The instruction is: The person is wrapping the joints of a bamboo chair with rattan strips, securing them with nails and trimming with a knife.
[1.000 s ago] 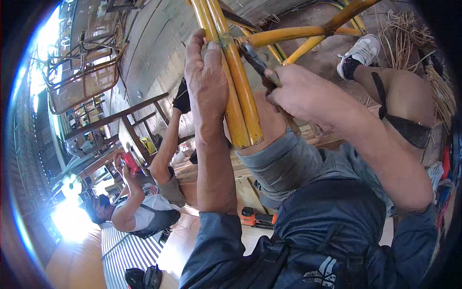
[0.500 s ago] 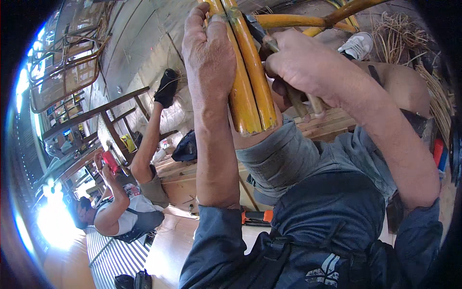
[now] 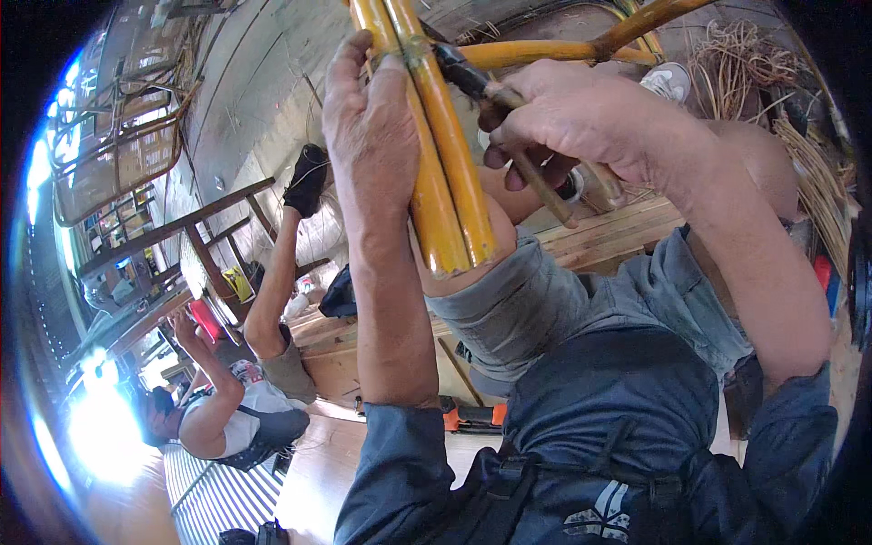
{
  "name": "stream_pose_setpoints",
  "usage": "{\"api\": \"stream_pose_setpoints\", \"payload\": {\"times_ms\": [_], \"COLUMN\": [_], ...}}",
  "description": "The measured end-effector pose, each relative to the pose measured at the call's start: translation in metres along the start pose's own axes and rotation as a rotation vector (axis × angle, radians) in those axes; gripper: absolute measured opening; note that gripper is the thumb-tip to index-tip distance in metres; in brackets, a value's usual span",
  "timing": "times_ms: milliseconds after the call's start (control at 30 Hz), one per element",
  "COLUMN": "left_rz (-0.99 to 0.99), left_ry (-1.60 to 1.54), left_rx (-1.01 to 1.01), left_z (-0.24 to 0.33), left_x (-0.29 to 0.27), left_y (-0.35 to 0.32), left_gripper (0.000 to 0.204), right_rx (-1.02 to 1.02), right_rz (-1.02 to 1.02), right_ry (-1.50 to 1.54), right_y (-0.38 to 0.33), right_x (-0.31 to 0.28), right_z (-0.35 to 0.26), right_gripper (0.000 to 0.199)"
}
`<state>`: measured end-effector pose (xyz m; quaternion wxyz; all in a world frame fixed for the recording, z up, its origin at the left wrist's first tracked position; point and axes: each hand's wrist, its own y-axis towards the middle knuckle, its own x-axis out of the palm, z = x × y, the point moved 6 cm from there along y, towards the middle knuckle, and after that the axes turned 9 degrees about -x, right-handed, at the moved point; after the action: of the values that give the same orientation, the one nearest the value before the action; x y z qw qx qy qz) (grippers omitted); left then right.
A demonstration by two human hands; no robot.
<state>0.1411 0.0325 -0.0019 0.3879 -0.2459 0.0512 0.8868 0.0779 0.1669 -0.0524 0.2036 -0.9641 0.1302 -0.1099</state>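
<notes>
Right hand [image 3: 581, 118] just changed: its fingers have loosened and spread, and the two handles [image 3: 545, 193] of the pincers [image 3: 460, 73] stand wider apart than half a second ago. Reads as an eased squeeze, so the bite is probably slack now, work at the joint paused rather than finished. Left hand [image 3: 372, 145] stays put, same grip.

Two yellow poles [image 3: 454, 173], side by side, slant down the middle of the view, lower ends in front of the bare thigh [image 3: 504, 232] near the grey shorts [image 3: 518, 291]; can't tell if they touch the leg.

Left fingers grasp the poles from the left, thumb [image 3: 388, 82] lying along the front of the nearer-left one, palm against its side. Right fingers keep a light hold on the pincers, some curled in between the handles; they're off the poles. Dark pincer head sits just beside the right-hand pole, close to where the yellow crosspiece [image 3: 536, 53] comes in; whether the tips touch or pinch anything, can't tell.

Nearby: co-worker [image 3: 213, 422] off left, loose cane strips [image 3: 736, 68] upper right.
</notes>
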Motion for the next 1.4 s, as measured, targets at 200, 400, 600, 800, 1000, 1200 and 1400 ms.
{"api": "stream_pose_setpoints", "payload": {"times_ms": [200, 400, 600, 800, 1000, 1200, 1400], "left_rz": [0.010, -0.032, -0.014, -0.092, -0.121, -0.103, -0.095], "left_ry": [0.032, -0.144, -0.046, 0.199, 0.642, 0.607, 0.625], "left_rx": [-0.082, -0.150, -0.142, -0.053, -0.034, -0.095, -0.077], "left_z": [0.000, 0.001, 0.000, 0.004, 0.028, 0.024, 0.025], "left_x": [0.000, 0.008, -0.001, 0.010, 0.018, 0.018, 0.023], "left_y": [0.000, -0.001, -0.002, 0.003, 0.005, 0.007, 0.008], "left_gripper": [0.042, 0.038, 0.044, 0.074, 0.087, 0.085, 0.083], "right_rx": [0.029, -0.347, -0.198, -0.244, -0.196, -0.119, -0.258], "right_rz": [-0.030, -0.083, 0.094, 0.175, 0.243, 0.091, 0.269], "right_ry": [0.049, -0.585, -0.235, -0.207, -0.052, 0.344, 0.310], "right_y": [-0.004, 0.015, -0.004, 0.006, 0.005, -0.015, -0.012], "right_x": [0.003, 0.015, 0.021, 0.022, 0.024, 0.038, 0.042], "right_z": [0.001, 0.026, -0.014, 0.007, 0.006, 0.009, 0.015], "right_gripper": [0.019, 0.016, 0.020, 0.024, 0.028, 0.034, 0.041]}}
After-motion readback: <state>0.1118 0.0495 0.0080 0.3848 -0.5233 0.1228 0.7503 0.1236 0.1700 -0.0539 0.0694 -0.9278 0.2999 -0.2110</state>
